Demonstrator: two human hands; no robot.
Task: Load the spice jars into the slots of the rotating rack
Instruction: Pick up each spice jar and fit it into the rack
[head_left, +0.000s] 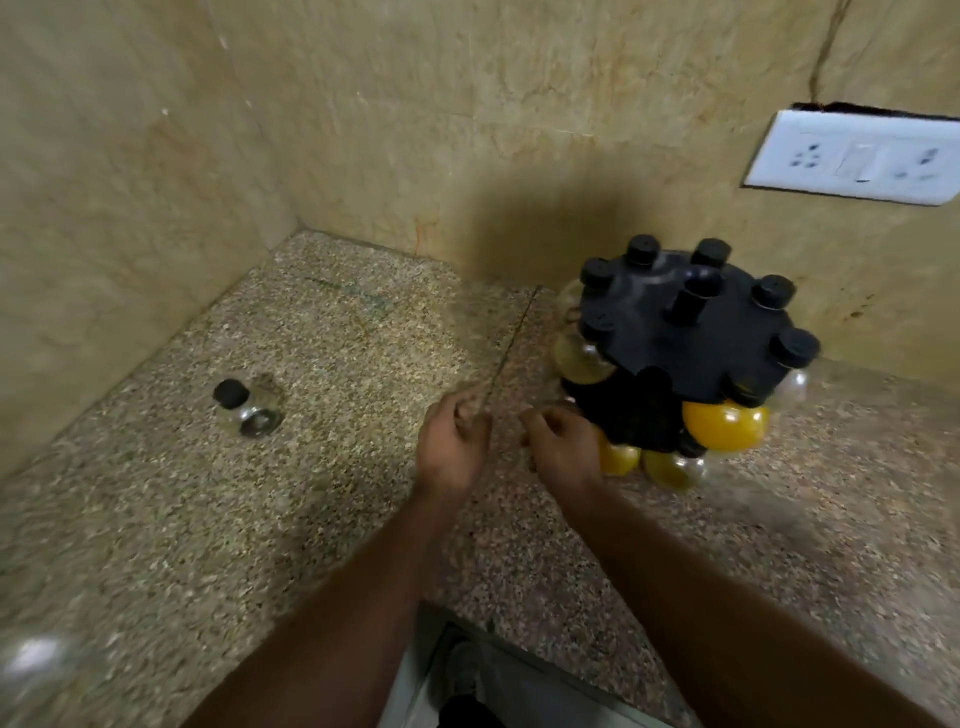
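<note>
Clear glass with a black cap, one spice jar (248, 410) lies on its side on the speckled granite counter (208, 519), near the left wall and well apart from both hands, off to their left. Across the counter to the right stands the black rotating rack (680, 332), its top disc ringed with black caps and its lower tier showing a round yellow-filled jar (724, 425) with smaller yellow ones beneath it. The right hand (563, 449) hovers just beside the rack's lower left edge, fingers curled loosely; the blur makes it impossible to tell whether it touches a jar. The left hand (452, 447) sits close beside it, between the rack and the lone jar, fingers bent inward and holding nothing visible. Beige marble walls (363, 130) meet in the corner behind, and a white socket plate (857, 156) is set into the wall above the rack.
</note>
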